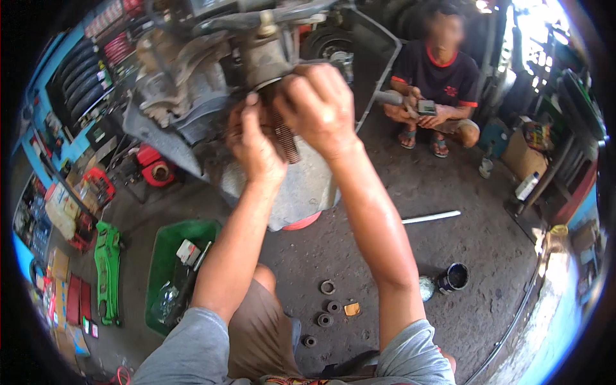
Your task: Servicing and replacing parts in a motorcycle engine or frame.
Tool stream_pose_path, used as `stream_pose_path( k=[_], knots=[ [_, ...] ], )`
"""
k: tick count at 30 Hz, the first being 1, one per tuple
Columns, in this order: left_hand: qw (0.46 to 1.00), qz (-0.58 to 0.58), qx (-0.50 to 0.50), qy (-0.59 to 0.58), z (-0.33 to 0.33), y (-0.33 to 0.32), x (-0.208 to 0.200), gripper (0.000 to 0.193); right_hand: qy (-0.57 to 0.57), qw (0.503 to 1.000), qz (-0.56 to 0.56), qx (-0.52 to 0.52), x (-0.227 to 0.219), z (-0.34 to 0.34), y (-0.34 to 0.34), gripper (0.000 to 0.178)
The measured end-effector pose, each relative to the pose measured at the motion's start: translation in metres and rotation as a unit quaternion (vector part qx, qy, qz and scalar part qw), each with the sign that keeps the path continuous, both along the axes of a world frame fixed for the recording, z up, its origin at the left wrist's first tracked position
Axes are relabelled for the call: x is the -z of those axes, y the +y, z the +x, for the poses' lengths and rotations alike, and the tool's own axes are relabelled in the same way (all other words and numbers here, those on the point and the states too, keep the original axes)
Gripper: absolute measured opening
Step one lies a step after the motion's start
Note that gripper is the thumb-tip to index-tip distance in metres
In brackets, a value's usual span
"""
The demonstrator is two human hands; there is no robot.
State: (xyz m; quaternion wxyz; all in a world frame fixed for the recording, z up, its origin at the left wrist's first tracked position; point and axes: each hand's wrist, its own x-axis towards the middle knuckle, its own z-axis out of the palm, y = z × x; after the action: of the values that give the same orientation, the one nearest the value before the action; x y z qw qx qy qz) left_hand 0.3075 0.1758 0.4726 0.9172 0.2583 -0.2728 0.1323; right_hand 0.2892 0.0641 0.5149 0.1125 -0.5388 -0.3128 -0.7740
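Note:
An upright metal tube, part of a vehicle frame, stands at the upper middle, with a brass-coloured nut-like piece on top. A pale ring edge shows at its lower end. Below it a rusty threaded rod hangs at a slight tilt between my hands. My left hand is closed beside the rod, thumb raised toward the tube's lower end. My right hand is closed on the other side, fingers bent in around the rod's upper part. What either hand's fingers grip is hidden.
Several metal rings and an orange scrap lie on the floor. A green bin and green floor jack are left; a black can and white bar are right. Another person squats at upper right, holding a small box.

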Motion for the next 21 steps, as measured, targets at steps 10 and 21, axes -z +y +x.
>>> stream_pose_path(
  k=[10,21],
  knots=[
    [0.998,-0.033,-0.022,-0.043,-0.008,-0.006,0.0,0.013,-0.046,0.998,-0.016,0.039,-0.004,-0.001,-0.001,0.025],
    [0.999,-0.025,0.007,-0.04,-0.006,-0.004,0.003,0.012,-0.054,0.996,-0.05,0.055,-0.004,-0.002,-0.004,0.027]
  ],
)
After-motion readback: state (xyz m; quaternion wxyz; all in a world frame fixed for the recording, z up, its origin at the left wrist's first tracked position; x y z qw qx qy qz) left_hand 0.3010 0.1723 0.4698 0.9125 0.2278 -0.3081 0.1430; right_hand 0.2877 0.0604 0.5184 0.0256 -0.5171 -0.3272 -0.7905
